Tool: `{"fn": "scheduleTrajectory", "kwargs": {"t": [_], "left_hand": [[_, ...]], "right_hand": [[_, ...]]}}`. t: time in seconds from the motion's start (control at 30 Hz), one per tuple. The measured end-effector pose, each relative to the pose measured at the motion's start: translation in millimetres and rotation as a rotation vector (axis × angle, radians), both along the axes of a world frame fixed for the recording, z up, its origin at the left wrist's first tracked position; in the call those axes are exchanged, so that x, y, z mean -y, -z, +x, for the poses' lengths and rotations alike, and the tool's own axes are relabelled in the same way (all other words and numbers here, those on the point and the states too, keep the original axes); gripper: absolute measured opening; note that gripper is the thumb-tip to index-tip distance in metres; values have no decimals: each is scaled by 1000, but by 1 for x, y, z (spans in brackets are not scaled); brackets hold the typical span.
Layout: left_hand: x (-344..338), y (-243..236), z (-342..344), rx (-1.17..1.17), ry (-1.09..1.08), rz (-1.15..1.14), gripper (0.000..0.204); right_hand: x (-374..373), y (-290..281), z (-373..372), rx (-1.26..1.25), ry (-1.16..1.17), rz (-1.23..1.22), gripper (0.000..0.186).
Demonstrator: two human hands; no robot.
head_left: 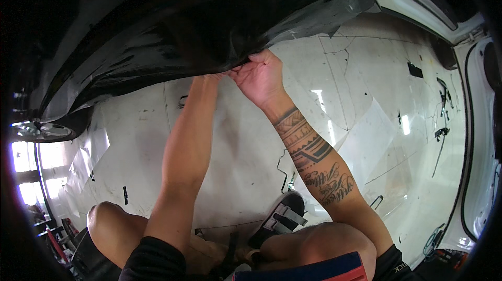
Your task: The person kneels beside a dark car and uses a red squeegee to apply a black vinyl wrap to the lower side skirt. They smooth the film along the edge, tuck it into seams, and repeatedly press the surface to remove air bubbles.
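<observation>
Glossy black film (pixel 172 35) drapes over a curved car body panel across the top of the head view, its lower edge loose and wrinkled toward the right. At that edge my right hand (pixel 261 79) is closed, thumb up, with its curled fingers pinching the film. Close beside it, my left hand (pixel 212 77) reaches up to the same edge. Only its wrist and a small part of the hand show; the film hides its fingers. The two hands are touching or nearly so.
Below lies a pale, cracked floor with black scraps (pixel 414 69), dark strips (pixel 443 100) and clear film sheets (pixel 366 134). A white car door (pixel 478 139) stands at the right. A wheel (pixel 52 130) is at the left. My sandalled foot (pixel 282 218) rests on the floor between my knees.
</observation>
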State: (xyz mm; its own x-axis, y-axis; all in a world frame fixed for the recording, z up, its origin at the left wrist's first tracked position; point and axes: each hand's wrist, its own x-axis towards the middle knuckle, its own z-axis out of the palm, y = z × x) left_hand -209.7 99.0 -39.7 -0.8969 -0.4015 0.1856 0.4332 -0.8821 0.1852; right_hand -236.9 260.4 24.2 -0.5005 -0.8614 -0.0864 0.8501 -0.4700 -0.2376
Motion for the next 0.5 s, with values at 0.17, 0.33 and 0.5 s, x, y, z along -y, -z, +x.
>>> {"fn": "scheduleTrajectory", "kwargs": {"t": [0.17, 0.33, 0.5], "left_hand": [[-36, 31, 42, -208, 261, 80, 62], [-93, -3, 72, -173, -206, -206, 70], [-92, -8, 54, 209, -255, -187, 23]], "right_hand": [[-8, 10, -4, 18, 8, -99, 34], [-14, 25, -3, 13, -5, -129, 31], [-17, 12, 8, 37, 111, 47, 22]]}}
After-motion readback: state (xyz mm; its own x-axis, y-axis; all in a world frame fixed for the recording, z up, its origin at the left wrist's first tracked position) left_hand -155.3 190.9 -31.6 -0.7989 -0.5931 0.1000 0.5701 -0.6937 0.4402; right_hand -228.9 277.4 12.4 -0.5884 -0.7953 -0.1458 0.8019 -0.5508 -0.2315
